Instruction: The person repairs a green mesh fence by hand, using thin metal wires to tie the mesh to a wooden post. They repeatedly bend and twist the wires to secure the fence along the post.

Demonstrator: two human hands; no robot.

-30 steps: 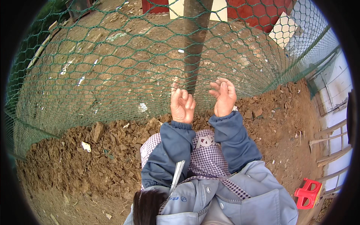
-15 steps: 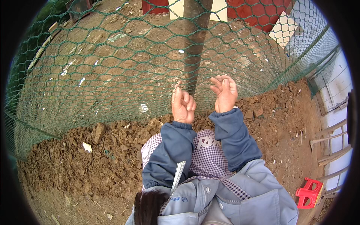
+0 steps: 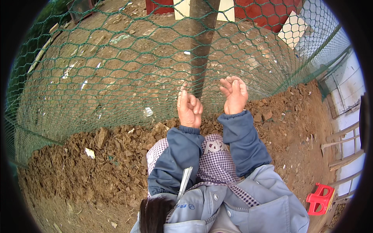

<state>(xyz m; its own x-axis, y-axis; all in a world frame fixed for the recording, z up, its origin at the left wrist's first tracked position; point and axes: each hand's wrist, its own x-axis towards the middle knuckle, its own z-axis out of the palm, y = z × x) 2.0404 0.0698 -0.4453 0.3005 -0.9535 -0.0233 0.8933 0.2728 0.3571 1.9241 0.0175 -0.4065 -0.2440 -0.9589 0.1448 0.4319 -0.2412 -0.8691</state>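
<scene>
Green hexagonal wire mesh (image 3: 128, 73) stands in front of me, with a dark metal post (image 3: 202, 42) behind it. My left hand (image 3: 189, 110) is at the mesh beside the foot of the post, thumb and index finger up and the other fingers curled; what they grip is hidden. To the right of the post, my right hand (image 3: 235, 97) is raised with thumb and fingertips pinched together on a thin wire (image 3: 258, 92), whose pale length runs off to the right. A bundle of straight wires (image 3: 186, 179) sticks up from the front of my jacket.
Loose brown soil (image 3: 112, 163) is banked along the mesh's lower edge. A red plastic stool (image 3: 320, 199) lies at the lower right, near a wooden ladder-like frame (image 3: 344, 161). Beyond the mesh are red panels (image 3: 260, 15) and a pale board (image 3: 292, 30).
My right hand has shifted slightly right and up, away from the post. My left hand has stayed almost in place.
</scene>
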